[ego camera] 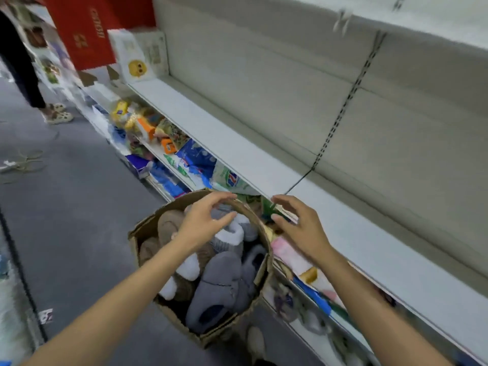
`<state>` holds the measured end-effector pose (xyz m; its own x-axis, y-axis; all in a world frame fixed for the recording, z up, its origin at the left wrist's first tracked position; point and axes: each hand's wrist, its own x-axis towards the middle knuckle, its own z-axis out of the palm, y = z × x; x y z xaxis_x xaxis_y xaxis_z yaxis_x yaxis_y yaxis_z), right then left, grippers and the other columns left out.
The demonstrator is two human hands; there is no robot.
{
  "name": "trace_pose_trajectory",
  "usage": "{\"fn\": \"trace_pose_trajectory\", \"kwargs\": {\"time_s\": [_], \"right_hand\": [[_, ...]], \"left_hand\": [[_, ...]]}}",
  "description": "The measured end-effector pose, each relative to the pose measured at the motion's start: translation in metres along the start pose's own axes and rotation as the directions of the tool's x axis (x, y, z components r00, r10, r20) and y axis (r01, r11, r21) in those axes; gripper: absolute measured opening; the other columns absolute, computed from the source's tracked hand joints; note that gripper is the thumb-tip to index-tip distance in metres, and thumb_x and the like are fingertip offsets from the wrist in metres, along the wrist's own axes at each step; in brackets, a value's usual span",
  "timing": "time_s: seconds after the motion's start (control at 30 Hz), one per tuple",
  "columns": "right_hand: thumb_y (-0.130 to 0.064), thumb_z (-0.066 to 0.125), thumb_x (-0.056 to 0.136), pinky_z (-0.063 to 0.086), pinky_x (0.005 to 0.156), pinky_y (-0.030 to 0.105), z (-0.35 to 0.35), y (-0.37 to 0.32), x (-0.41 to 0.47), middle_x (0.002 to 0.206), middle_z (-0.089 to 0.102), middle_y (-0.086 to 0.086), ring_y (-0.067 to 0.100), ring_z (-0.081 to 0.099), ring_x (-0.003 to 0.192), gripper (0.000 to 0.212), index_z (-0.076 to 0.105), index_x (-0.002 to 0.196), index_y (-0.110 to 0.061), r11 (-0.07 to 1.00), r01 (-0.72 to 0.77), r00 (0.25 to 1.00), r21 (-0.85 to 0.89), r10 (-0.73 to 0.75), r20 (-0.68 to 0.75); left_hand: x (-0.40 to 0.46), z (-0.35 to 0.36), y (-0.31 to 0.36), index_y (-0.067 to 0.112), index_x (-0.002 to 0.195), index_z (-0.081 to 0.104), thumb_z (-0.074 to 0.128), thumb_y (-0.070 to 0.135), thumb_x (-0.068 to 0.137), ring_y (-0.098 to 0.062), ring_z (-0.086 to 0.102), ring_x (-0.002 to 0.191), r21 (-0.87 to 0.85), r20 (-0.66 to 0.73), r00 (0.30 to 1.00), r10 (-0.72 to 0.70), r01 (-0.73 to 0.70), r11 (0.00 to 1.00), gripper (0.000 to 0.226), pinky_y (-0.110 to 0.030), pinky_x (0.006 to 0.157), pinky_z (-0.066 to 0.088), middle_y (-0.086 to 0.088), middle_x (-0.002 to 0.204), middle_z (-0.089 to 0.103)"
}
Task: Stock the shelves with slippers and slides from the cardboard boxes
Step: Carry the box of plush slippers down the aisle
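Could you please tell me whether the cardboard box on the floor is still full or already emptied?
Still well filled: the open cardboard box holds grey and tan fuzzy slippers piled near its rim.

One cardboard box point(148, 228); two hands; several slippers point(221, 281), exact count unclear; one red box point(87, 30).

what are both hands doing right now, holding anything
Left hand: open, empty, over the cardboard box.
Right hand: open, empty, beside the box.
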<state>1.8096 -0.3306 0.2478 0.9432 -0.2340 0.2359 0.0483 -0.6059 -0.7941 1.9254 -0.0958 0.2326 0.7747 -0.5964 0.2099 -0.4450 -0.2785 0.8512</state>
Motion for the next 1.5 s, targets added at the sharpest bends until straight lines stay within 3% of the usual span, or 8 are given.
{"fn": "trace_pose_trajectory", "kwargs": {"time_s": [0.33,0.6,0.73,0.97,1.13,1.33,1.5], "right_hand": [[-0.027,0.070,0.093,0.043,0.109,0.029,-0.113,-0.024,-0.134,0.130,0.061,-0.021,-0.002,0.054,0.123,0.039,0.059,0.131,-0.028,0.979,-0.202,0.928,-0.012,0.188,-0.320],[-0.033,0.071,0.091,0.043,0.108,0.028,-0.205,-0.018,-0.293,0.134,0.058,-0.021,0.000,0.051,0.125,0.046,0.057,0.134,-0.028,0.925,-0.369,0.777,-0.088,0.255,-0.575],[-0.029,0.070,0.092,0.042,0.107,0.026,-0.245,-0.019,-0.392,0.135,0.057,-0.017,0.001,0.051,0.126,0.046,0.056,0.135,-0.024,0.896,-0.436,0.674,-0.085,0.262,-0.690],[-0.028,0.069,0.092,0.042,0.105,0.023,-0.286,-0.023,-0.572,0.135,0.056,-0.015,0.004,0.051,0.128,0.044,0.056,0.134,-0.024,0.812,-0.584,0.476,-0.031,0.311,-0.823],[-0.022,0.071,0.091,0.040,0.104,0.018,-0.288,-0.033,-0.669,0.131,0.059,-0.011,0.002,0.053,0.124,0.041,0.060,0.130,-0.019,0.737,-0.676,0.313,0.021,0.313,-0.896],[-0.041,0.066,0.088,0.039,0.105,0.019,-0.284,-0.042,-0.762,0.132,0.059,-0.011,0.001,0.052,0.125,0.047,0.060,0.129,-0.021,0.651,-0.747,0.109,0.133,0.317,-0.942],[-0.037,0.068,0.088,0.041,0.109,0.029,-0.281,-0.053,-0.837,0.133,0.059,-0.012,0.004,0.053,0.127,0.045,0.059,0.131,-0.024,0.560,-0.788,-0.087,0.255,0.309,-0.947]], "left_hand": [[0.011,0.105,0.114,0.034,0.123,0.066,0.071,0.043,0.085,-0.003,0.058,0.119,-0.152,0.235,0.935,0.267,-0.236,0.960,0.039,-0.036,0.103,0.048,0.021,0.125,0.065],[-0.028,0.241,0.221,0.040,0.126,0.063,0.074,0.038,0.088,0.003,0.054,0.120,-0.249,0.421,0.787,0.451,-0.377,0.892,0.040,-0.028,0.104,0.047,0.027,0.127,0.060],[-0.073,0.314,0.275,0.036,0.126,0.064,0.075,0.033,0.087,-0.002,0.056,0.120,-0.345,0.483,0.679,0.552,-0.432,0.833,0.040,-0.031,0.104,0.047,0.023,0.127,0.063],[-0.191,0.446,0.359,0.033,0.124,0.064,0.078,0.025,0.086,-0.007,0.056,0.123,-0.524,0.555,0.432,0.711,-0.482,0.702,0.042,-0.036,0.102,0.047,0.020,0.128,0.063],[-0.274,0.511,0.402,0.035,0.123,0.064,0.077,0.028,0.085,-0.005,0.056,0.123,-0.632,0.602,0.288,0.744,-0.397,0.665,0.040,-0.032,0.101,0.048,0.020,0.128,0.062],[-0.350,0.579,0.445,0.031,0.123,0.066,0.073,0.032,0.084,0.003,0.055,0.121,-0.719,0.612,0.060,0.788,-0.372,0.587,0.040,-0.023,0.103,0.043,0.020,0.127,0.063],[-0.410,0.635,0.482,0.031,0.120,0.068,0.071,0.038,0.081,0.001,0.057,0.118,-0.785,0.587,-0.121,0.800,-0.327,0.526,0.040,-0.021,0.103,0.042,0.019,0.123,0.064]]}}
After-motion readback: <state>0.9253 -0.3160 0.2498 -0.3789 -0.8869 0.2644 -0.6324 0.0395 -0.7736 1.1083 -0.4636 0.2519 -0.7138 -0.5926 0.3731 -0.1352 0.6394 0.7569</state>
